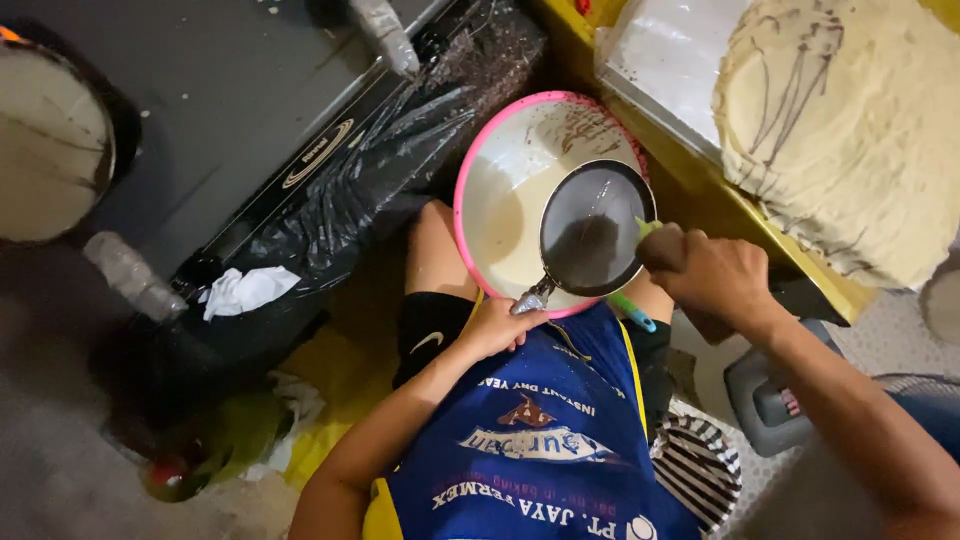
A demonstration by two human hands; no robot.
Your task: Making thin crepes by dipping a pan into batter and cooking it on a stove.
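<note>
Left hand (495, 328) grips the strainer (592, 230) handle, right hand (715, 275) closed around something green; strainer sits over the pink-rimmed bowl (500, 170) of pale batter, which could tip off the lap

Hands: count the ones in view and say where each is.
2. The left hand grips the sieve by its handle, at the near rim of the pink bowl. The right hand is at the sieve's right edge. None hidden that shows.
</note>
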